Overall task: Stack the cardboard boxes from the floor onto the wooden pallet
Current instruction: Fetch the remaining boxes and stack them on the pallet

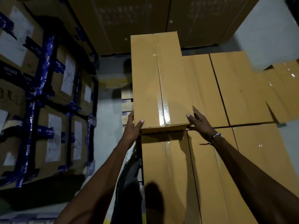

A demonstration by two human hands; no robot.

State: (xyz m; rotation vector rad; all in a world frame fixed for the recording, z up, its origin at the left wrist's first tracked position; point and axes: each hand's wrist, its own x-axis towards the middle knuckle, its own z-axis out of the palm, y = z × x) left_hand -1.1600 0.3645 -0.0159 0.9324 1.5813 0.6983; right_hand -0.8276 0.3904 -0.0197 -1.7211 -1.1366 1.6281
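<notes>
A long tan cardboard box [155, 78], sealed with clear tape along its top seam, lies at the left end of the stack, higher than the boxes around it. My left hand [133, 126] grips its near left corner, thumb on top and fingers down the side. My right hand [199, 122] touches its near right corner with straight fingers. Several like boxes [239, 88] lie flat side by side to the right and in front of me. A strip of the wooden pallet [127, 101] shows just left of the held box.
Stacked cartons with blue tape and white labels [48, 94] stand at the left across a narrow strip of grey floor [106, 139]. Large dark cartons [145, 21] rise at the back. A pale wall [267, 38] is at the right. My dark trousers show below.
</notes>
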